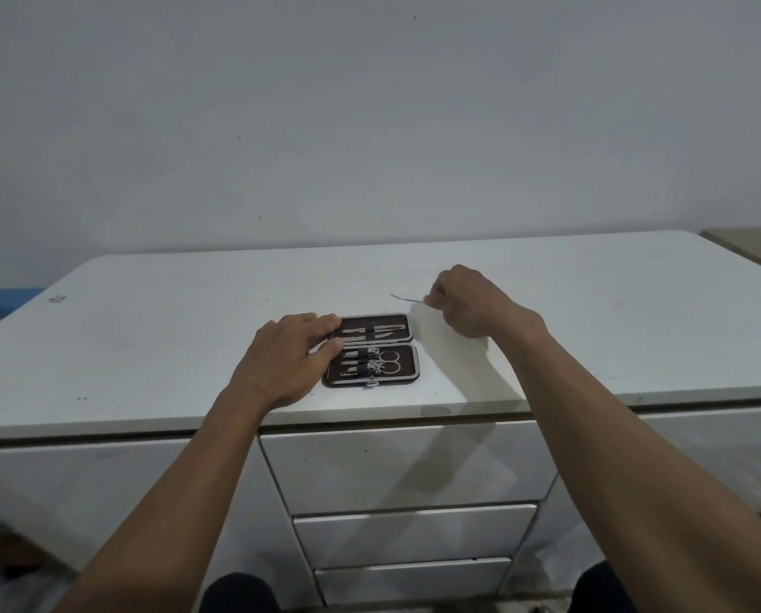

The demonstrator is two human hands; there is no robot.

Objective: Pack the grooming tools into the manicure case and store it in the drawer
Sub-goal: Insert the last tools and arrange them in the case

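Note:
A dark brown manicure case (407,374) lies open and flat on the white cabinet top (148,347). Scissors, clippers and other steel tools sit strapped inside both halves. My left hand (288,360) rests flat on the case's left edge, fingers spread over it. My right hand (467,303) is to the right of the case and slightly behind it, pinching a thin metal grooming tool (407,299) whose tip points left just above the top. Three shut drawers (405,462) stack below the front edge.
A grey wall stands behind the cabinet. A small dark chip (57,298) marks the top at far left. A wooden surface (750,250) adjoins at the far right. My knees (237,592) show at the bottom, by the lowest drawer.

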